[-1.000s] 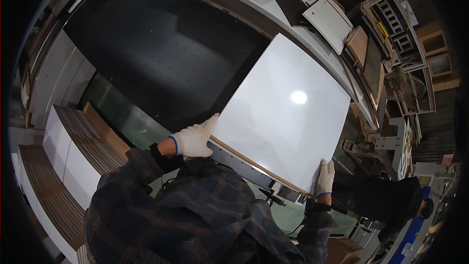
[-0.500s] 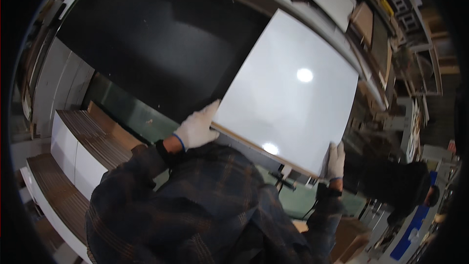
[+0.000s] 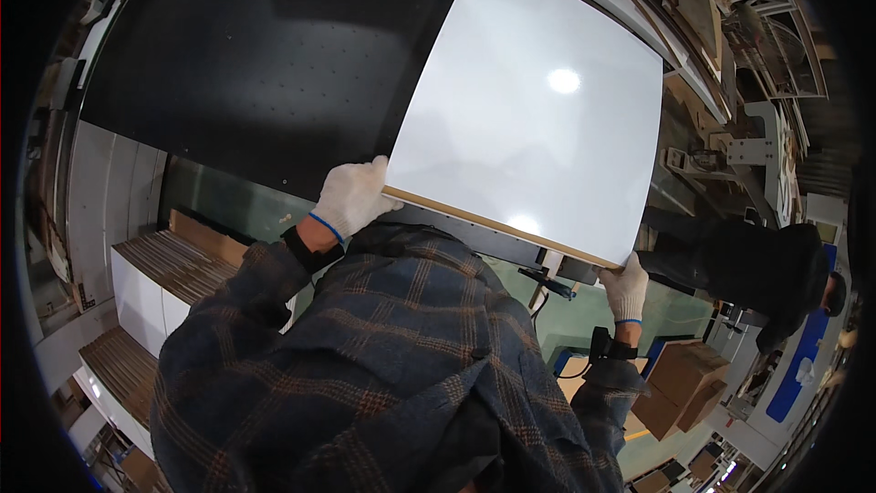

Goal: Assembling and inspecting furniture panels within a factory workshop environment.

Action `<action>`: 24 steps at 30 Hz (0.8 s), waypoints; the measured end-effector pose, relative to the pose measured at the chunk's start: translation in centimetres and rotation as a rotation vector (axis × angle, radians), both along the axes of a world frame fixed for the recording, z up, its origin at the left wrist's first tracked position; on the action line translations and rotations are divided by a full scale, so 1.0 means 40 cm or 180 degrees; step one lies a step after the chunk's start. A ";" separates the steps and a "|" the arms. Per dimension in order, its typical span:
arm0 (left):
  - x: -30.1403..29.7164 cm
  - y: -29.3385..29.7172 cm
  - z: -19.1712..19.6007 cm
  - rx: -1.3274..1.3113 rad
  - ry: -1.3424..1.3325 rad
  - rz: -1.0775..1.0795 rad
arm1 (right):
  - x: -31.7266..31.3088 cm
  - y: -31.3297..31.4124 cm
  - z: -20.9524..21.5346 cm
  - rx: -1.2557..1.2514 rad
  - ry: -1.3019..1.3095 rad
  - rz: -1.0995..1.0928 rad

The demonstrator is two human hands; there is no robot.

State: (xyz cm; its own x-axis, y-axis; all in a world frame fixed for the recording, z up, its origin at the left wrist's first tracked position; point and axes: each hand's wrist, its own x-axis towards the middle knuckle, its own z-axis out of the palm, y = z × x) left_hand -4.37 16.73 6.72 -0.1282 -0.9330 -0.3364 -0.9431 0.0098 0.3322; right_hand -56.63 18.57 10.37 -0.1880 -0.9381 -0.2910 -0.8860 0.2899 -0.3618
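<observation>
I see my left hand (image 3: pixel 351 198) and right hand (image 3: pixel 624 286), fingers closed, holding the big white glossy square board (image 3: pixel 534 110) above the black machine bed (image 3: pixel 265 64)

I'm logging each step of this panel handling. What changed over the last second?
The white panel moved up and forward over the black bed, filling more of the view. The left hand and right hand kept their grip on its near corners; nothing was released. The person at right stayed nearby.
</observation>
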 end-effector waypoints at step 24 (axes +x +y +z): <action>0.198 -0.063 -0.006 0.0731 0.2418 0.0546 | 0.271 0.056 0.384 -0.0001 0.0741 -0.0017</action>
